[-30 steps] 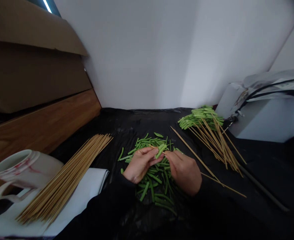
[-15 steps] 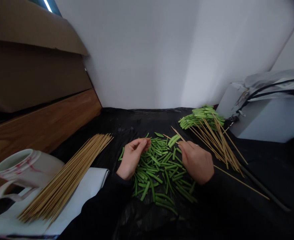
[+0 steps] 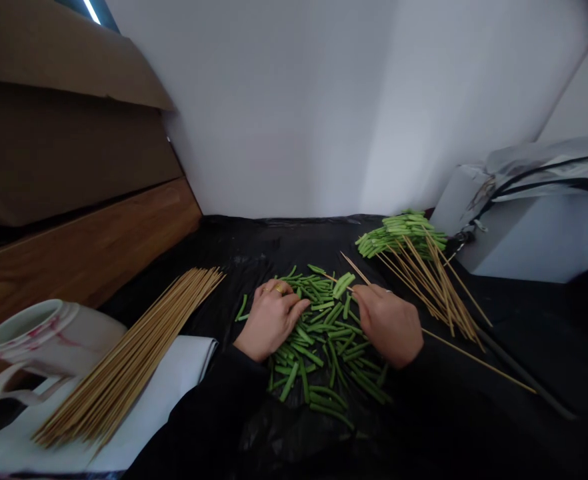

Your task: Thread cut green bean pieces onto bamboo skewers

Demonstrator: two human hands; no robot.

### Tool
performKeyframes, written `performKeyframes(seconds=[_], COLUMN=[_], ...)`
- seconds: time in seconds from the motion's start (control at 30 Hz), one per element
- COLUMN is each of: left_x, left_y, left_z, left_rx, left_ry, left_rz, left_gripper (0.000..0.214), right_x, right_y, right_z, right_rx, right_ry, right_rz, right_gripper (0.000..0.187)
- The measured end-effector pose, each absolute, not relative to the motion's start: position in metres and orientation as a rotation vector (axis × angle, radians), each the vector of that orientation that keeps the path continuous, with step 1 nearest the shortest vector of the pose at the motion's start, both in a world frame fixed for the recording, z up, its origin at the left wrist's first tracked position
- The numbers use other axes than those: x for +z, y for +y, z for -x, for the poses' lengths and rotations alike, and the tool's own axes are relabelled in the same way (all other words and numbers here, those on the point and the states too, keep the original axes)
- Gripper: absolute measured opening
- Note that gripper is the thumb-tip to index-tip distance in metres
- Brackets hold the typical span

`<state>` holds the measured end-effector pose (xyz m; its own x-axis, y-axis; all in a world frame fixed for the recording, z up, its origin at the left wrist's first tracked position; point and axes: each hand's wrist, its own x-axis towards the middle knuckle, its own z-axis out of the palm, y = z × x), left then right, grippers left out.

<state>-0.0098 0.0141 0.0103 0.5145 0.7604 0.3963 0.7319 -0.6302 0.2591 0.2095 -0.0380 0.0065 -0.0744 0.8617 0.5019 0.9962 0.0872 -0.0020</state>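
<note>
The right hand [image 3: 391, 327] pinches a thin stick [image 3: 330, 277] with green bean bits [image 3: 343, 285] on it. The left hand [image 3: 271, 320] is at the loose beans [image 3: 343, 333]; its grip can't be told. Holding the stick steady and poking each bean's middle should stop splits.

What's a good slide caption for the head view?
Right hand holds a skewer bearing green bean pieces; left hand is at the loose bean pile.

L hand [image 3: 270, 320] palm-dn, fingers [image 3: 267, 291] curled; R hand [image 3: 391, 325] in fist.
</note>
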Motion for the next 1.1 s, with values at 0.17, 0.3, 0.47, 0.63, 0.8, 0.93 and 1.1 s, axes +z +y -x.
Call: performKeyframes(seconds=[0.17,0.3,0.47,0.63,0.8,0.93,1.1], left_x=[0.007,-0.002,-0.005,-0.006,-0.007,-0.007,-0.006], left_y=[0.013,0.011,0.009,0.010,0.012,0.011,0.008], left_z=[0.005,-0.006,-0.011,-0.011,-0.011,-0.012,-0.014], left_rx=[0.843,0.688,0.567,0.623,0.705,0.718,0.658], left_ry=[1.276,1.011,1.163,1.198,1.112,1.127,1.135], left_rz=[-2.732,-2.829,-2.811,-2.709,-2.594,-2.572,-2.647], left_gripper=[0.021,0.024,0.028,0.019,0.003,0.008,0.027], right_x=[0.007,0.007,0.006,0.005,0.005,0.004,0.005], right_y=[-0.038,-0.038,-0.037,-0.037,-0.037,-0.037,-0.038], right_z=[-0.208,-0.207,-0.206,-0.204,-0.203,-0.203,-0.202], right_rx=[-0.494,-0.472,-0.440,-0.440,-0.429,-0.405,-0.422], right_ry=[-1.989,-1.987,-1.993,-1.994,-2.006,-2.008,-2.008], right_rz=[1.843,1.838,1.832,1.827,1.819,1.816,1.822], right_gripper=[0.018,0.018,0.017,0.017,0.018,0.019,0.019])
